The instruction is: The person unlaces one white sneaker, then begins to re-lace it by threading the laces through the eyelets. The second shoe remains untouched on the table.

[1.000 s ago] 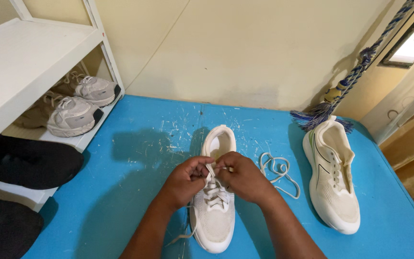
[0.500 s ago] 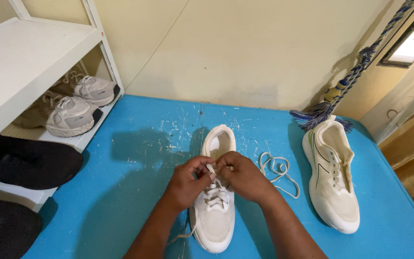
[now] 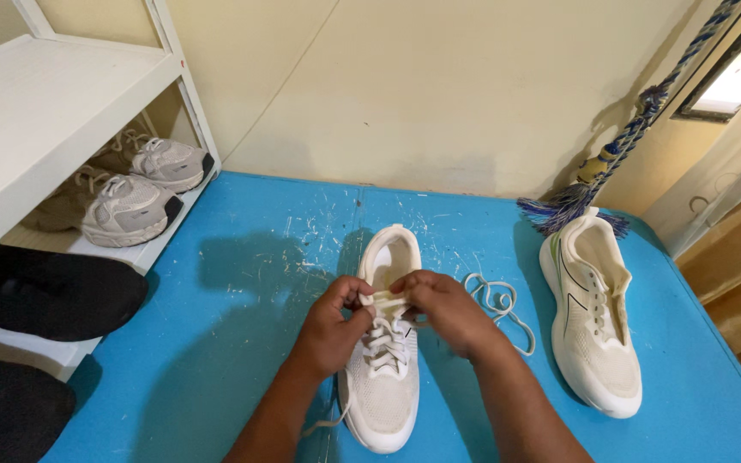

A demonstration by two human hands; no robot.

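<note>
A white sneaker (image 3: 382,399) lies on the blue table (image 3: 242,283), toe toward me. Both my hands rest over its tongue and upper eyelets. My left hand (image 3: 336,321) pinches the white lace at the left side of the tongue. My right hand (image 3: 443,310) grips the lace and tongue from the right. A loose end of lace trails off the left of the toe. The second white sneaker (image 3: 592,317) stands apart to the right, unlaced at the top. A loose white lace (image 3: 497,302) lies coiled between the two shoes.
A white shelf unit (image 3: 62,111) stands at the left with two grey-white sneakers (image 3: 126,201) on a lower shelf and dark shoes (image 3: 45,296) below. A blue and white rope with a frayed tassel (image 3: 598,176) hangs at the wall, right.
My hands stay on the tongue of the middle sneaker, shifting slightly as they work the lace. Nothing else has moved.
</note>
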